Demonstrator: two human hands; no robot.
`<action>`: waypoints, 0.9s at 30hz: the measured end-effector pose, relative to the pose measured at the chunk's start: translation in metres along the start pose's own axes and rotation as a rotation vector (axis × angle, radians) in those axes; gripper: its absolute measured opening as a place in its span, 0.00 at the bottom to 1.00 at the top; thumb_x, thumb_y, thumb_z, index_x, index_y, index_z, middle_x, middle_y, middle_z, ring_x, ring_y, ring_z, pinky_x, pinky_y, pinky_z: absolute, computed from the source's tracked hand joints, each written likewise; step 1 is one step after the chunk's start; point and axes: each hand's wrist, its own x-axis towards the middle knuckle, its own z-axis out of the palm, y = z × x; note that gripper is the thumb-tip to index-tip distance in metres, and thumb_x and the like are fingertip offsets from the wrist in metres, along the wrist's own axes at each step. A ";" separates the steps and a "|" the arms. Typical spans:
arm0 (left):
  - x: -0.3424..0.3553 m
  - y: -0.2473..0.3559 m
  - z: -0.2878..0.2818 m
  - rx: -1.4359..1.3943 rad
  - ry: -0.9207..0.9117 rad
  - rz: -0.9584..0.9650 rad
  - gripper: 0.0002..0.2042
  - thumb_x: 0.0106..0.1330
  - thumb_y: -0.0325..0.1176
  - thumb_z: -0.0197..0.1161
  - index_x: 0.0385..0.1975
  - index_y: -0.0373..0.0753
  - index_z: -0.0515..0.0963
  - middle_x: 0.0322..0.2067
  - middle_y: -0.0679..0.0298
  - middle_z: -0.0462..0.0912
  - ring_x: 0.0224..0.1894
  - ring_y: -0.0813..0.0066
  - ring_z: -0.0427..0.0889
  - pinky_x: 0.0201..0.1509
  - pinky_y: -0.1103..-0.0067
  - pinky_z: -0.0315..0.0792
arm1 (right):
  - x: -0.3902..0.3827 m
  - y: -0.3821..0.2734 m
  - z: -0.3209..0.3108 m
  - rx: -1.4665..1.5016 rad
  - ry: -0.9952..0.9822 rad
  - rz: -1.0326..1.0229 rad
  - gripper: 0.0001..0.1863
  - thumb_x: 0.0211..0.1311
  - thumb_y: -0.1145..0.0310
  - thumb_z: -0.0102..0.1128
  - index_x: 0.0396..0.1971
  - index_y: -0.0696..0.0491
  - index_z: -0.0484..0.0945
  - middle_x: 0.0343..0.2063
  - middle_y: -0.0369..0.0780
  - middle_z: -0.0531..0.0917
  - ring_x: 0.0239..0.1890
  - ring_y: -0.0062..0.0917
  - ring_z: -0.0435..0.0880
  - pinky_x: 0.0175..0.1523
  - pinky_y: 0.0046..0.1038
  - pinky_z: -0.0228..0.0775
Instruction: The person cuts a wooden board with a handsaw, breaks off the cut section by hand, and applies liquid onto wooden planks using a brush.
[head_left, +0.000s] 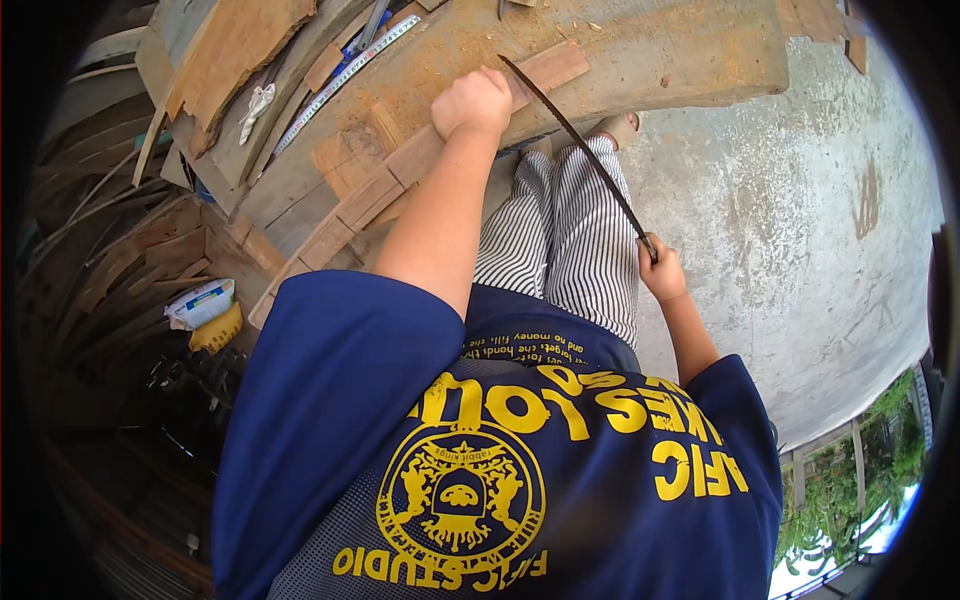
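Observation:
My left hand (475, 103) is closed over a long narrow wooden strip (368, 198), holding it against a thick wooden bench slab (690, 60). The strip runs diagonally, with several dark crosswise lines along it. In my right hand (662, 272), down by my right hip, is the handle of a hand saw. The saw's thin, dark, slightly curved blade (585, 148) slants up and left, its tip close to the strip just right of my left hand. Whether the teeth touch the wood cannot be made out. Wood blocks (350, 150) lie under or beside the strip.
A white measuring tape (350, 75) stretches along the bench near a blue-handled tool (368, 35). Rough boards (230, 60) and a crumpled white scrap (257, 110) lie at far left. A white and yellow bag (212, 315) sits lower left. Concrete floor (760, 210) spreads right.

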 end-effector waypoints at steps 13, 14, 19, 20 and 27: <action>0.006 -0.004 0.008 0.010 0.025 0.029 0.25 0.66 0.43 0.35 0.23 0.39 0.82 0.27 0.55 0.83 0.32 0.59 0.83 0.37 0.68 0.75 | -0.017 0.002 0.008 0.020 0.059 -0.002 0.09 0.56 0.66 0.56 0.33 0.55 0.76 0.19 0.54 0.77 0.26 0.49 0.78 0.29 0.39 0.71; 0.006 -0.004 0.010 0.008 0.031 0.030 0.26 0.66 0.43 0.35 0.22 0.39 0.82 0.26 0.55 0.83 0.32 0.59 0.83 0.37 0.68 0.75 | -0.019 0.006 0.008 0.023 0.061 -0.005 0.09 0.56 0.66 0.57 0.33 0.54 0.76 0.19 0.54 0.77 0.26 0.49 0.78 0.29 0.39 0.71; 0.006 -0.002 0.013 0.005 0.056 0.036 0.26 0.65 0.43 0.35 0.21 0.39 0.82 0.25 0.55 0.83 0.31 0.58 0.83 0.37 0.68 0.75 | 0.074 -0.070 0.023 -0.032 0.081 -0.131 0.10 0.57 0.63 0.55 0.35 0.52 0.76 0.20 0.53 0.78 0.26 0.48 0.79 0.31 0.42 0.71; 0.006 0.001 0.012 -0.016 0.033 0.046 0.25 0.65 0.44 0.36 0.24 0.38 0.82 0.27 0.52 0.82 0.32 0.56 0.83 0.38 0.67 0.75 | 0.084 -0.085 0.018 -0.039 0.087 -0.122 0.10 0.57 0.63 0.55 0.35 0.52 0.76 0.20 0.53 0.78 0.26 0.48 0.79 0.31 0.42 0.71; 0.006 -0.005 0.008 -0.054 0.037 0.031 0.25 0.64 0.44 0.37 0.24 0.37 0.82 0.28 0.51 0.82 0.33 0.54 0.82 0.39 0.66 0.75 | 0.012 0.002 0.002 -0.110 0.038 -0.073 0.09 0.57 0.65 0.55 0.35 0.51 0.77 0.20 0.52 0.78 0.26 0.47 0.79 0.30 0.41 0.71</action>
